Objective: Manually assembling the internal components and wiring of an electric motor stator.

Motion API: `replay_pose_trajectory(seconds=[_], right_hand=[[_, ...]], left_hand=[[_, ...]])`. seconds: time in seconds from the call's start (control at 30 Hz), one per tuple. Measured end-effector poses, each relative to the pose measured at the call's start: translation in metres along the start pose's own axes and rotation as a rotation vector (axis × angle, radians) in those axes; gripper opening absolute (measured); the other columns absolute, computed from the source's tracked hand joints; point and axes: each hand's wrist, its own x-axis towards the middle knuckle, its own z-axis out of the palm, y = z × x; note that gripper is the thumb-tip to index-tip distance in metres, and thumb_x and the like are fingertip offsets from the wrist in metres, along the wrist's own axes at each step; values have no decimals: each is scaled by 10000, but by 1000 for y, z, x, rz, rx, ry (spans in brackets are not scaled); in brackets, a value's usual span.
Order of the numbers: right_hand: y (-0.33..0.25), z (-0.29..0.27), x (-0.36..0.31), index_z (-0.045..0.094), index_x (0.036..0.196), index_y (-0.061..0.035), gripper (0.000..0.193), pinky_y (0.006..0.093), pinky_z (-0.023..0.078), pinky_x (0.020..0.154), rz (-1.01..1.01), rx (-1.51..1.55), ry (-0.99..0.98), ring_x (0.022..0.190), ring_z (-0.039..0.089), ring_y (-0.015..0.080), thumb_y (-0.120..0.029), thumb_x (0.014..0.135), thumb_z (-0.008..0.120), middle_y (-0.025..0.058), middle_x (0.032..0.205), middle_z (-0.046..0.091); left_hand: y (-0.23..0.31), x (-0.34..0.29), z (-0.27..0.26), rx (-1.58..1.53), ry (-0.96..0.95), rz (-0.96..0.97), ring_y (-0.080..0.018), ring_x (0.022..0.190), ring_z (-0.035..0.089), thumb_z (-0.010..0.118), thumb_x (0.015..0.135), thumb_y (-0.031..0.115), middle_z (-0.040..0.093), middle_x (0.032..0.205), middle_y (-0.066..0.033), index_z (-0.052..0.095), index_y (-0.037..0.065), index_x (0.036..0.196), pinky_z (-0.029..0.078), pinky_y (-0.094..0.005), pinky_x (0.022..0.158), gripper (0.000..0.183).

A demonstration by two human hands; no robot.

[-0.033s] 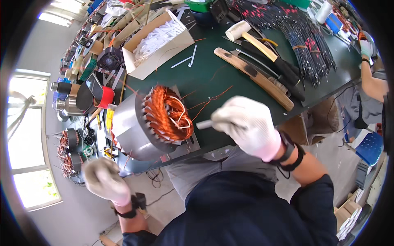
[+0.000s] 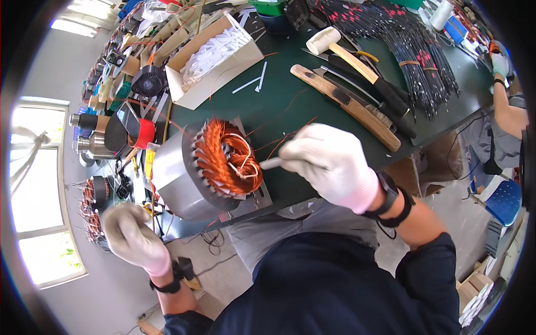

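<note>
**Thin tool at the copper windings: where it could slip**

The motor stator (image 2: 192, 167), a grey steel cylinder lying on its side near the front edge of the green workbench (image 2: 290, 100), shows its open end to the person, with orange copper windings (image 2: 223, 156) and pale lead loops bunched in the bore. The right hand (image 2: 329, 162), in a white glove, is closed round a thin pale tool (image 2: 271, 163) whose tip sits right at the coil end. A push that runs off line could scrape the enamel on the wire or snag a pale loop and drag it out of its slot.

The left hand (image 2: 131, 237), also gloved, is curled into a loose fist below and left of the stator, off the bench edge and clear of the steel; I cannot tell whether it holds anything. With nothing bracing the cylinder, a hard prod might roll or shift it toward the edge.

Loose copper strands trail across the bench just behind the right hand and could catch the sleeve. Further back lie a wooden-backed brush (image 2: 346, 106), a white-headed mallet (image 2: 340, 53) and a cardboard box (image 2: 215, 58) of white strips, well apart.
</note>
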Motion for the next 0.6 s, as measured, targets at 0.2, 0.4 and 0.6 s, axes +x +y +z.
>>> replay_pose_trajectory(seconds=[0.2,0.4,0.6], right_hand=[[34,34,31,672,863,-107,75,387,549,738,-35,-97,-244,873,659,269,-163,847,718,71,852,615],[37,51,43,679,905,-97,133,372,550,669,-106,-165,-421,827,638,245,-135,778,696,47,841,596],[32,53,56,694,911,-69,165,368,555,660,-107,-165,-517,840,635,237,-135,759,693,54,891,595]], left_hand=[[-10,38,53,87,-141,-39,-189,1103,602,385,1088,122,625,1179,-119,522,-28,1336,469,-341,998,321],[-5,36,61,186,-71,-62,-191,1037,611,356,998,33,634,1135,-135,521,-62,1314,486,-356,973,369],[-13,36,48,75,-174,-67,-200,1171,593,388,1077,124,598,1254,-134,475,-31,1383,460,-382,1071,354]])
